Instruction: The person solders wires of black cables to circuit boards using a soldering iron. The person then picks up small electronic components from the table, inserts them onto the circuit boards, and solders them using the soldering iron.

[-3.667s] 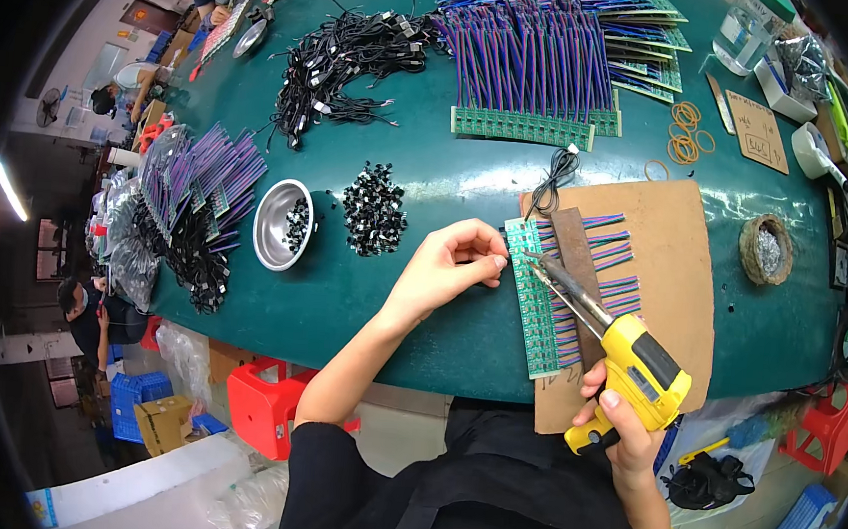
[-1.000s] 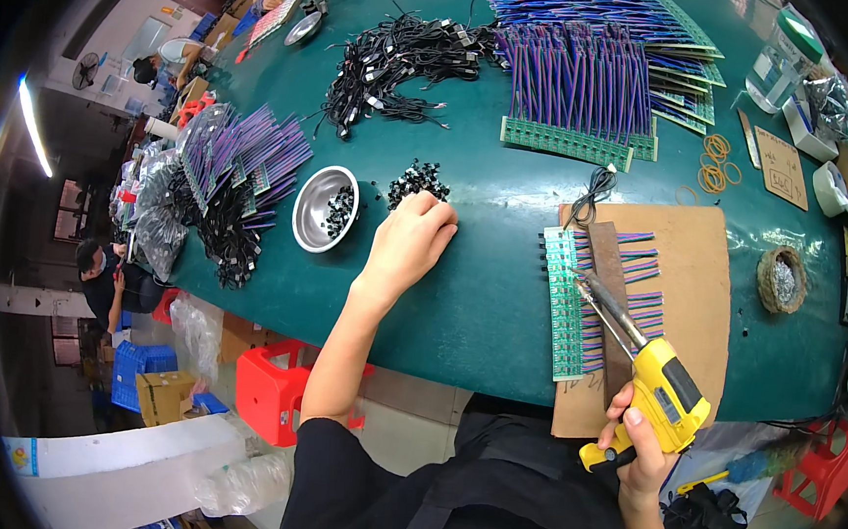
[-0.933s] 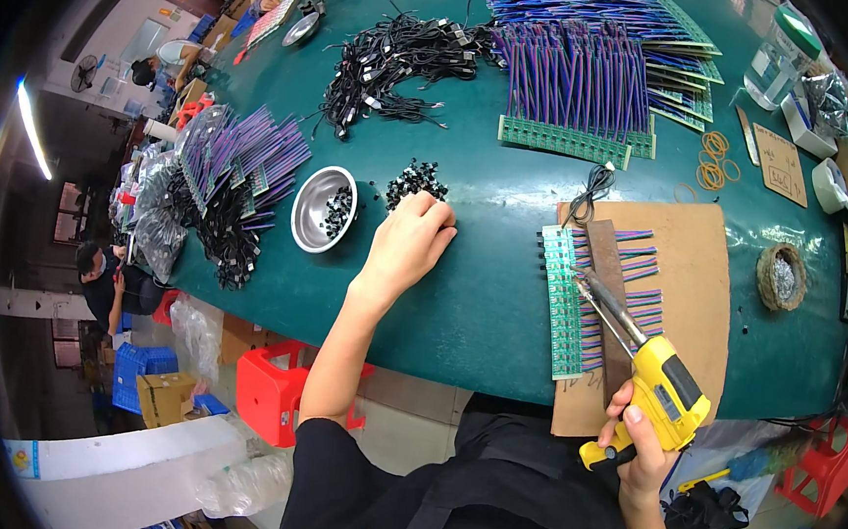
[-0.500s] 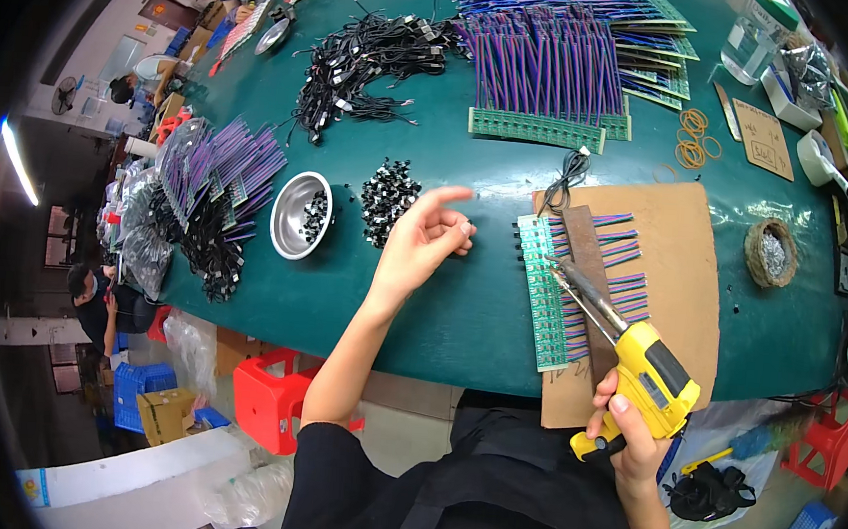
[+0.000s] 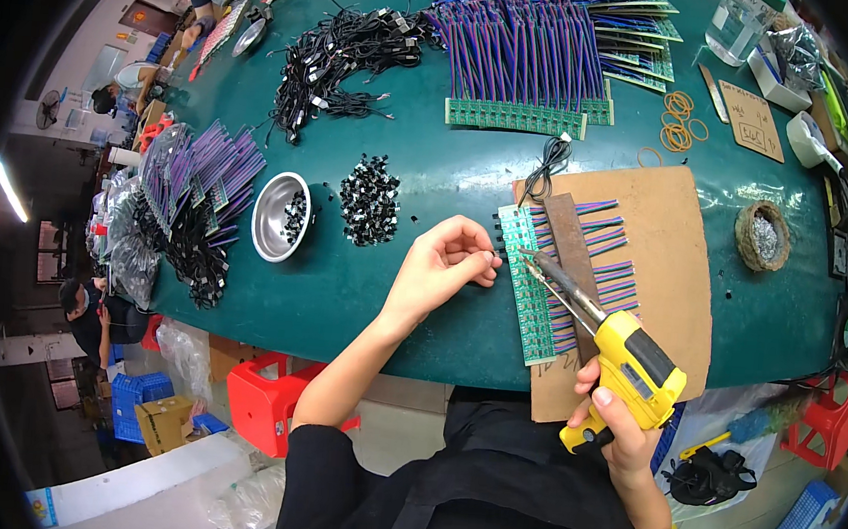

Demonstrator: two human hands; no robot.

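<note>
Green board [image 5: 528, 291] lies along the left edge of the cardboard [image 5: 667, 281], right beside the left fingertips. Left hand [image 5: 446, 271]: fingers curled, thumb and index in a narrow near-pinch at the board's left edge, upper half. Can't tell if the tips close on a part or touch the board. Right hand [image 5: 621, 431]: wrapped around the grip of the yellow iron [image 5: 641, 368], well clear of the board. Iron points up-left, tip over the board just right of the left fingertips; contact unclear. Bar [image 5: 570, 255] sits across the wires [image 5: 623, 278], which run right from the board. Black parts [image 5: 369, 202] are piled on the table [image 5: 419, 338] left of the left hand, steel bowl [image 5: 270, 222] beyond them.
</note>
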